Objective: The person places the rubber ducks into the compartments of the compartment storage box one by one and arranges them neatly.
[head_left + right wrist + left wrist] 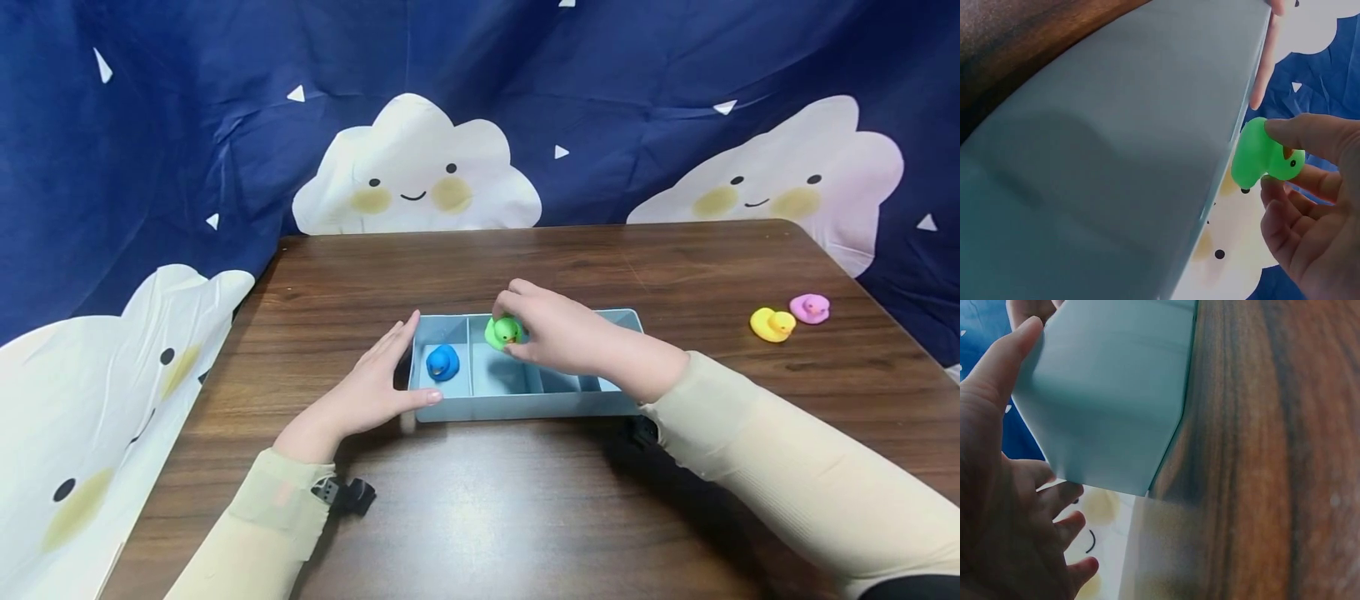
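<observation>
A light blue divided box (525, 407) stands on the table, with a blue rubber duck (442, 363) in its left compartment. My right hand (551, 329) pinches a green rubber duck (504, 332) between thumb and fingers, over the second compartment from the left. In the right wrist view the green duck (1263, 153) shows just above the box rim. At the box's left end, my left hand (375, 383) rests with fingers straight and thumb spread along the front corner. The left wrist view shows that thumb (1019, 347) against the box wall (1116, 394).
To the right on the brown wooden table (465, 517) lie a yellow rubber duck (772, 325) and a pink rubber duck (811, 308), side by side. Dividers split the box into several compartments. A dark blue cloth (600, 75) with clouds hangs behind the table.
</observation>
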The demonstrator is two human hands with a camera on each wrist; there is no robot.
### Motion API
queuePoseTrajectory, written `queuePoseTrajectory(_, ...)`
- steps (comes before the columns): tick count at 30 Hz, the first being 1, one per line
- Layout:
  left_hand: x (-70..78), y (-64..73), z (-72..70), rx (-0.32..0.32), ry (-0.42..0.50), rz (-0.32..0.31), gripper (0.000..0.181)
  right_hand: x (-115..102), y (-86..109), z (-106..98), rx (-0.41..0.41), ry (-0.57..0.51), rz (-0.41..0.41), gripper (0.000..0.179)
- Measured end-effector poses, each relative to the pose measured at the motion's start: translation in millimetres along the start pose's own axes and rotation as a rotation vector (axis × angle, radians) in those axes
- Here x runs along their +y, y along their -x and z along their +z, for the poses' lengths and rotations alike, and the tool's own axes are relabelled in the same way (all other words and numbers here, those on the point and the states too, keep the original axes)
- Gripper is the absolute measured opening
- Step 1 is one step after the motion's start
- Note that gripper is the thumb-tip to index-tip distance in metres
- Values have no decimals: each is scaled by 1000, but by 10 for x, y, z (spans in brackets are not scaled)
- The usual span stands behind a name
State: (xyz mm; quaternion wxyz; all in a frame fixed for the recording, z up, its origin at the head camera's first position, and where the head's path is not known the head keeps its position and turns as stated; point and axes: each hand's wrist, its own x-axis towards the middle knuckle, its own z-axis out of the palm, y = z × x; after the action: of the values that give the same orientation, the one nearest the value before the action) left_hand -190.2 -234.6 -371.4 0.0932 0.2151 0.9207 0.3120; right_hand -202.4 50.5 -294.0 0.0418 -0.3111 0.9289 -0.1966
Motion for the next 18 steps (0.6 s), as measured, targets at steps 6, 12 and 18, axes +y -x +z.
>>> queuePoseTrajectory(6, 11, -3, 2, 3, 1, 3, 108, 13, -6, 48, 11, -26, -2, 31)
queuePoseTrajectory(12, 24, 5, 1, -1, 2, -9, 109, 3, -12, 87, 13, -4, 16, 37)
queuePoseTrajectory(18, 38, 12, 15, -1, 4, -22, 108, -14, -27, 150, 9, 40, 55, 40)
